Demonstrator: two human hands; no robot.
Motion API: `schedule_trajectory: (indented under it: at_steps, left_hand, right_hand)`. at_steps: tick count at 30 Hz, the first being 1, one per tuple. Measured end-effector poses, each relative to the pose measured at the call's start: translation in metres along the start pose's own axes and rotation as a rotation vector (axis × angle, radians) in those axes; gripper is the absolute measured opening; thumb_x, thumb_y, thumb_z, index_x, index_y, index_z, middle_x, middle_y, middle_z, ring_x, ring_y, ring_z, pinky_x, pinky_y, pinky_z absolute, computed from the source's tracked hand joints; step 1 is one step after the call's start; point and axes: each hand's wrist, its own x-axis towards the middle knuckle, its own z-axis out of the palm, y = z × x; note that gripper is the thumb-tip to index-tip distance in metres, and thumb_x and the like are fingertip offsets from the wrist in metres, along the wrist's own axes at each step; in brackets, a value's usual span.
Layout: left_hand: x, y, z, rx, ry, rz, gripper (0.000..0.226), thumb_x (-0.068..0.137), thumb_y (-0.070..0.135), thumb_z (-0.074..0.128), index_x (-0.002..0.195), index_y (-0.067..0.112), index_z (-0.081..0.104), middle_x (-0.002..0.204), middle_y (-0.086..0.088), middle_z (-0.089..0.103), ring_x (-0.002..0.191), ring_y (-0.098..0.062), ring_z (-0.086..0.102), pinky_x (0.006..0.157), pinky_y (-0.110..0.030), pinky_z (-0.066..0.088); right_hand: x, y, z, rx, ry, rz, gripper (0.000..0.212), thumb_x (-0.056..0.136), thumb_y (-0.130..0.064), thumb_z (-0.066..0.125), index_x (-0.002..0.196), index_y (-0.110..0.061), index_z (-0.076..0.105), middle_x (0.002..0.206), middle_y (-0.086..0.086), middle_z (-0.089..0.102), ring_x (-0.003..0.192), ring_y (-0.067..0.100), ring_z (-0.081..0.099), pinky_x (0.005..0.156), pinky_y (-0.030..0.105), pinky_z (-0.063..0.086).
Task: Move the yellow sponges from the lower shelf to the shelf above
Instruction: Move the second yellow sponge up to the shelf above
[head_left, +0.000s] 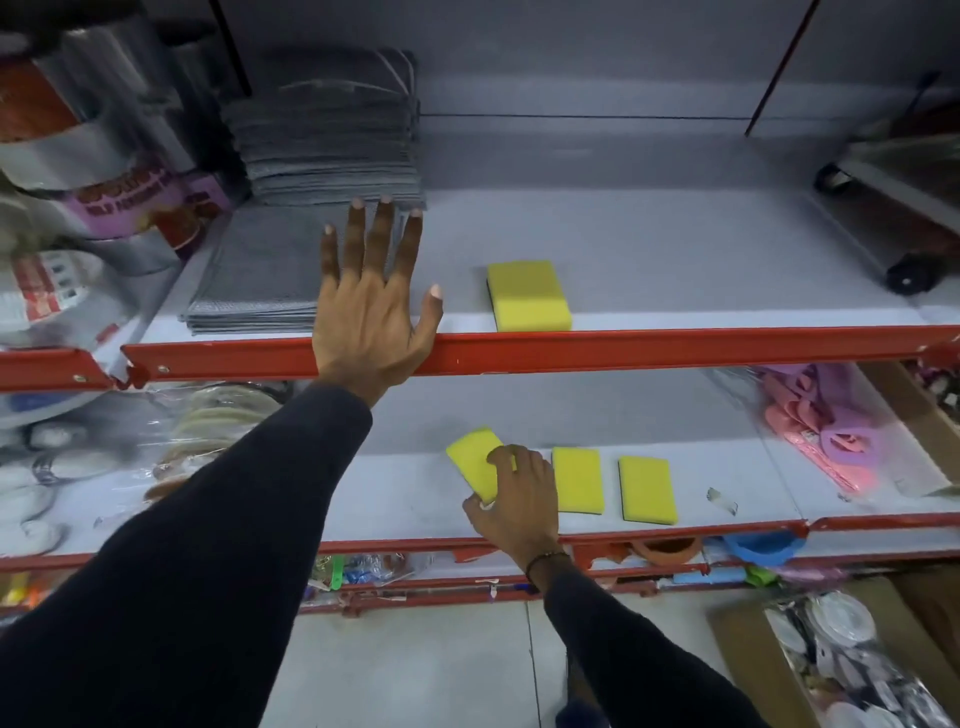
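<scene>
Yellow sponge (475, 460) clamped in right hand (517, 496) on lower shelf (753, 499); left hand (371, 306) spread flat.

Sponges (529, 296): yellow, with black undersides. Shelf edges (623, 349): red. Shelf boards (675, 249): pale grey. Stacked cloths (332, 150): grey, fine mesh pattern. Sleeves (208, 545): black. Packaged items (821, 421): pink.

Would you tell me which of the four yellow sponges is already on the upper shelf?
The lone sponge near the red front rail of the upper shelf, right of the open left hand. The other three are on the shelf below.
</scene>
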Motion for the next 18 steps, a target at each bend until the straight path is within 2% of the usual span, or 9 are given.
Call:
schedule_trajectory:
  at_steps: [2, 4, 6, 9, 11, 13, 15, 16, 18]
  left_hand:
    - [-0.001, 0.000, -0.002, -0.007, 0.009, 0.000, 0.080, 0.100, 0.057, 0.019, 0.169, 0.019, 0.004, 0.178, -0.013, -0.002, 0.164, -0.036, -0.005, 0.131, -0.060, 0.002]
    - [-0.002, 0.000, -0.002, -0.007, 0.009, -0.002, 0.080, 0.100, 0.057, 0.020, 0.169, 0.019, 0.004, 0.178, -0.013, -0.002, 0.164, -0.036, -0.004, 0.131, -0.060, 0.003]
    - [-0.003, -0.001, 0.001, -0.001, 0.007, -0.005, 0.081, 0.100, 0.057, 0.020, 0.169, 0.019, 0.001, 0.178, -0.012, -0.004, 0.164, -0.035, -0.006, 0.131, -0.059, 0.004]
    - [-0.004, -0.001, 0.000, -0.011, 0.011, -0.001, 0.081, 0.101, 0.057, 0.021, 0.169, 0.020, -0.001, 0.178, -0.012, -0.007, 0.164, -0.035, -0.007, 0.132, -0.059, 0.004]
    - [-0.004, 0.000, 0.000, -0.013, 0.008, -0.003, 0.081, 0.101, 0.056, 0.022, 0.169, 0.020, -0.002, 0.178, -0.012, -0.008, 0.164, -0.034, -0.008, 0.132, -0.059, 0.003]
    - [-0.005, -0.001, 0.000, -0.013, 0.003, -0.009, 0.081, 0.101, 0.056, 0.021, 0.169, 0.019, -0.002, 0.178, -0.012, -0.008, 0.164, -0.034, -0.008, 0.132, -0.058, 0.003]
    - [-0.006, -0.001, 0.000, -0.020, 0.000, -0.007, 0.080, 0.101, 0.055, 0.020, 0.169, 0.019, 0.000, 0.178, -0.012, -0.006, 0.164, -0.034, -0.007, 0.132, -0.058, 0.004]
    - [-0.006, 0.000, -0.001, -0.020, 0.004, -0.007, 0.080, 0.101, 0.055, 0.020, 0.169, 0.018, 0.000, 0.178, -0.013, -0.005, 0.164, -0.034, -0.006, 0.132, -0.058, 0.004]
    - [-0.005, 0.000, 0.000, -0.010, 0.006, -0.008, 0.080, 0.100, 0.055, 0.022, 0.169, 0.018, 0.002, 0.178, -0.013, -0.003, 0.164, -0.036, -0.003, 0.132, -0.058, 0.004]
  right_hand:
    - [-0.012, -0.010, -0.035, 0.167, 0.213, -0.090, 0.048, 0.063, -0.036, 0.070, 0.106, -0.016, 0.062, 0.118, 0.007, 0.067, 0.107, 0.029, 0.061, 0.086, 0.041, 0.046]
    - [-0.022, -0.017, -0.075, 0.311, 0.492, -0.213, 0.047, 0.061, -0.030, 0.073, 0.103, -0.011, 0.062, 0.119, 0.011, 0.067, 0.107, 0.029, 0.060, 0.086, 0.039, 0.044]
    - [-0.019, -0.022, -0.124, 0.400, 0.700, -0.279, 0.046, 0.064, -0.029, 0.072, 0.104, -0.009, 0.060, 0.118, 0.018, 0.065, 0.109, 0.030, 0.058, 0.091, 0.039, 0.043]
    - [0.019, -0.016, -0.197, 0.383, 0.898, -0.215, 0.044, 0.072, -0.030, 0.073, 0.105, -0.004, 0.061, 0.114, 0.020, 0.064, 0.108, 0.036, 0.057, 0.095, 0.042, 0.045]
    - [0.053, -0.005, -0.227, 0.325, 0.900, -0.078, 0.043, 0.073, -0.032, 0.073, 0.105, -0.006, 0.061, 0.108, 0.015, 0.064, 0.101, 0.036, 0.058, 0.088, 0.044, 0.045]
    - [0.079, 0.005, -0.232, 0.205, 0.709, 0.096, 0.046, 0.073, -0.042, 0.071, 0.107, -0.012, 0.060, 0.104, 0.014, 0.065, 0.099, 0.037, 0.059, 0.083, 0.043, 0.043]
    - [0.083, 0.011, -0.222, 0.086, 0.536, 0.182, 0.050, 0.074, -0.053, 0.067, 0.108, -0.017, 0.060, 0.104, 0.012, 0.067, 0.102, 0.038, 0.059, 0.084, 0.044, 0.042]
    - [0.079, 0.014, -0.217, 0.083, 0.561, 0.172, 0.048, 0.075, -0.053, 0.067, 0.108, -0.018, 0.061, 0.105, 0.010, 0.068, 0.102, 0.035, 0.060, 0.085, 0.043, 0.041]
    - [0.062, 0.021, -0.207, 0.196, 0.823, 0.098, 0.035, 0.079, -0.042, 0.069, 0.100, -0.015, 0.064, 0.101, 0.006, 0.068, 0.098, 0.029, 0.059, 0.082, 0.041, 0.041]
